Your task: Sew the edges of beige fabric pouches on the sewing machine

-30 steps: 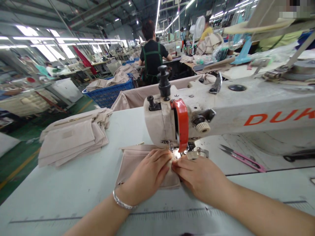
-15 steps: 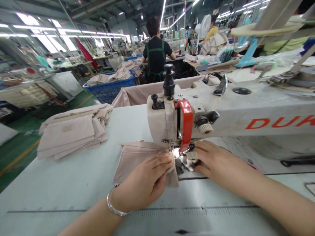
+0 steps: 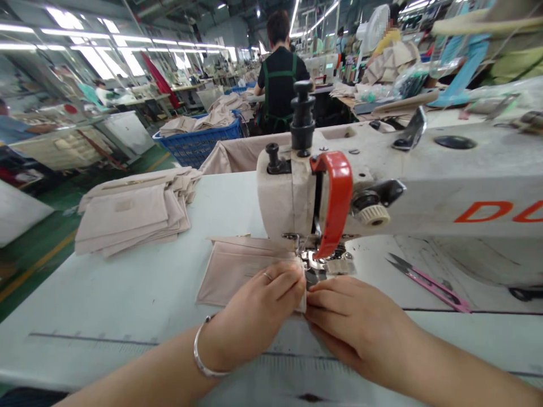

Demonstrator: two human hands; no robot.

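Note:
A beige fabric piece [image 3: 240,268] with sewn edges lies flat on the pale table, its right end at the presser foot of the sewing machine [image 3: 280,209]. My left hand [image 3: 265,311], wearing a ring and a silver bangle, has its fingers bent together on the piece's right end, gripping it. From the other side my right hand [image 3: 354,316] pinches that same right edge just below the presser foot, fingers close together. The fingertips of both hands nearly meet. A red guard [image 3: 335,195] curves down in front of the needle area.
Pink-handled thread snips [image 3: 432,285] lie right of my right hand. A stack of beige fabric pieces [image 3: 131,217] sits on the table's left. Beyond the table stand a blue basket [image 3: 203,141] full of fabric and a seated co-worker [image 3: 280,79]. Ruler marks run along the front.
My right hand has come away from beside the presser foot, down and left to the fabric's edge. The thread snips now show fully. The whole view has shifted slightly.

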